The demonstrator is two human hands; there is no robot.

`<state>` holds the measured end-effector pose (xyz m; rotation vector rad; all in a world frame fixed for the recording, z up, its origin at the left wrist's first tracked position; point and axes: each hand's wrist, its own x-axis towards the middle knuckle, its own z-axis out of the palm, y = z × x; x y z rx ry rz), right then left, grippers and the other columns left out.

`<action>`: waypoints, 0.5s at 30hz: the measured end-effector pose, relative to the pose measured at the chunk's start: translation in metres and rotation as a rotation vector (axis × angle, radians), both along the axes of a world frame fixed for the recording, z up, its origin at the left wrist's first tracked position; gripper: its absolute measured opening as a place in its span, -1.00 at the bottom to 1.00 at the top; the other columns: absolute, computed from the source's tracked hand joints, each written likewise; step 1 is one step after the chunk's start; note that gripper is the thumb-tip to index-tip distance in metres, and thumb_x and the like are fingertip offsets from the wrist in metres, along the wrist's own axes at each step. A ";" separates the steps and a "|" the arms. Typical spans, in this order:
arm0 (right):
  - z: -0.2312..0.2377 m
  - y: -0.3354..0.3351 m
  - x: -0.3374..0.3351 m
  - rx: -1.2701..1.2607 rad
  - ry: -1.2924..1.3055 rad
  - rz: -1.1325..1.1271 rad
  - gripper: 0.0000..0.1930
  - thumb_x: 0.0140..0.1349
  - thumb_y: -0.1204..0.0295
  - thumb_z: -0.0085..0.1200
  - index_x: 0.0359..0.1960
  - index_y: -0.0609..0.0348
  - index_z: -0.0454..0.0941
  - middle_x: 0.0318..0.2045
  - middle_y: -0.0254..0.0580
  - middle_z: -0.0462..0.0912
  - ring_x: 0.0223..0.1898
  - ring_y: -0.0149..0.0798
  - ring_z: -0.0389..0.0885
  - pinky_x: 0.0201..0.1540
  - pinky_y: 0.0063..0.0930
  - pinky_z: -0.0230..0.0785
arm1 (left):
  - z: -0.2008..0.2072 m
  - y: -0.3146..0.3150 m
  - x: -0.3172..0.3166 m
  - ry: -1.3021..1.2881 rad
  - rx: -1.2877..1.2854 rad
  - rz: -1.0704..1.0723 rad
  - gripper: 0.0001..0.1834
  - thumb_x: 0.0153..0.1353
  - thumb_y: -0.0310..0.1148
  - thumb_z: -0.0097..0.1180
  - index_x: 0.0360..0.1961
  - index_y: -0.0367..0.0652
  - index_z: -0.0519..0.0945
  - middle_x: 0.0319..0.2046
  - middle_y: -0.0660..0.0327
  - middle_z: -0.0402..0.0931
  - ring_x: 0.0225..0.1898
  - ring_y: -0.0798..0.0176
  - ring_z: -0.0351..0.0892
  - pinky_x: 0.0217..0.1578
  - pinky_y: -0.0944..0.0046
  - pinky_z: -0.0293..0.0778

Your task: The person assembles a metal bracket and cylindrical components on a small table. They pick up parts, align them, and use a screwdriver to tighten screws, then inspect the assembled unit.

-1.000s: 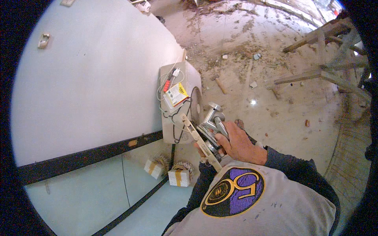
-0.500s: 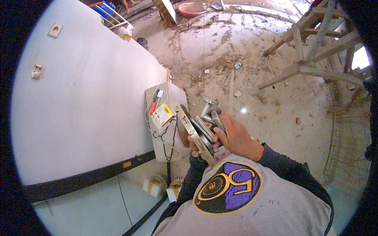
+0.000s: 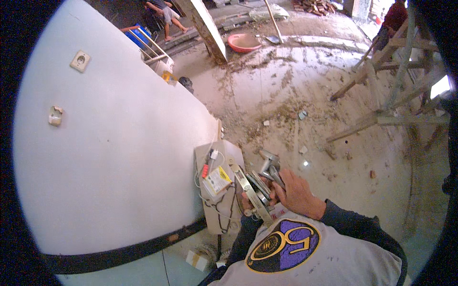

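Observation:
In front of my chest I hold a metal door lock set. Its long brass-coloured faceplate [image 3: 249,190] slants down toward my shirt, and silver lever handles [image 3: 268,164] stick out on the far side. My left hand [image 3: 246,202] grips the lock from beneath, mostly hidden behind the faceplate. My right hand [image 3: 301,196] closes round a lever handle from the right, fingertips partly covered by the metal. Left of the lock, a red-handled tool [image 3: 205,170] and a white-and-yellow package [image 3: 217,182] lie on a pale box-shaped cabinet [image 3: 234,155] with a white cable.
A white wall [image 3: 124,148] with a socket [image 3: 80,61] rises at left. Rubble litters the floor [image 3: 286,138]. A wooden trestle [image 3: 367,119] stands at right. Farther back are a red basin [image 3: 244,44], a shovel [image 3: 274,39], a post [image 3: 205,33] and another person's legs [image 3: 172,21].
My view has tilted up, so the scene sits lower and the far area shows more. Both hands keep their grip on the lock set, with little change between them.

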<state>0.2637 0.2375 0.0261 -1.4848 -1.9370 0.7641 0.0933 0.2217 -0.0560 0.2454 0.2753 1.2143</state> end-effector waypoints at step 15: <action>0.014 0.059 0.021 0.111 -0.008 0.064 -0.83 0.13 0.53 0.15 -0.24 0.06 0.50 -0.26 0.00 0.43 -0.38 0.08 0.58 -0.41 -0.17 0.50 | 0.014 0.070 0.010 -0.091 0.224 -0.073 -0.10 0.05 0.29 0.32 0.19 -0.20 0.42 -0.12 -0.19 0.51 -0.34 0.03 0.56 -0.47 0.18 0.53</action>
